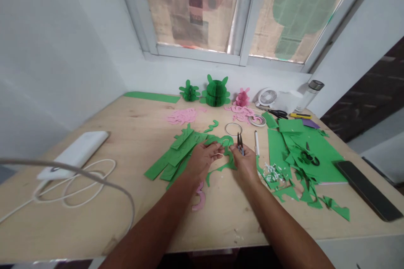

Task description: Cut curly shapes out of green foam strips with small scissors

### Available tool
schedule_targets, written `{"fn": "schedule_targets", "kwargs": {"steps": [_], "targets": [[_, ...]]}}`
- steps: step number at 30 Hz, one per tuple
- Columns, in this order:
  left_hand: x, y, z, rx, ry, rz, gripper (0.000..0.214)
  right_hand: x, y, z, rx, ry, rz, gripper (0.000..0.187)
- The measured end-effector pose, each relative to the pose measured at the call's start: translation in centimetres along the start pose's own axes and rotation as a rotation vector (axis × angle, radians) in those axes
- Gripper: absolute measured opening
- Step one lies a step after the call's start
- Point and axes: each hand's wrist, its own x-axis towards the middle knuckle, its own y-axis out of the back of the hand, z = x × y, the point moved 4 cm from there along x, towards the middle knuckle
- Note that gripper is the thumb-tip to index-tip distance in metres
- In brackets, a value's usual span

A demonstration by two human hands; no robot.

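Note:
My left hand (202, 159) pinches a green paper cut-out (224, 151) near the middle of the wooden table (135, 134). My right hand (244, 160) grips small black snips (240, 143), blades pointing up and away, right beside the same cut-out. Under my left hand lies a stack of green paper strips (176, 151). A pink curved cut-out (199, 199) rests beside my left forearm.
Green sheets and scraps (296, 151), a phone (368, 189), white pen (256, 143), tape roll (257, 120), wire ring (233, 129), scissors (277, 113), fan (267, 96) and bottle (311, 92) sit right. Paper cacti (216, 90) line the back. A power bank (75, 151) with cable (78, 183) lies left.

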Motion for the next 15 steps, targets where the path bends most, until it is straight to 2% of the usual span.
{"fn": "schedule_targets", "kwargs": {"steps": [11,15], "targets": [[-0.1,0.4,1.5,0.006,-0.045,-0.008,0.027,-0.1,-0.3,-0.9,0.023,-0.047,-0.063,0.027],[0.1,0.9,1.8,0.094,-0.064,0.008,0.024,-0.2,-0.4,-1.0,0.020,-0.053,-0.079,0.027]]}}
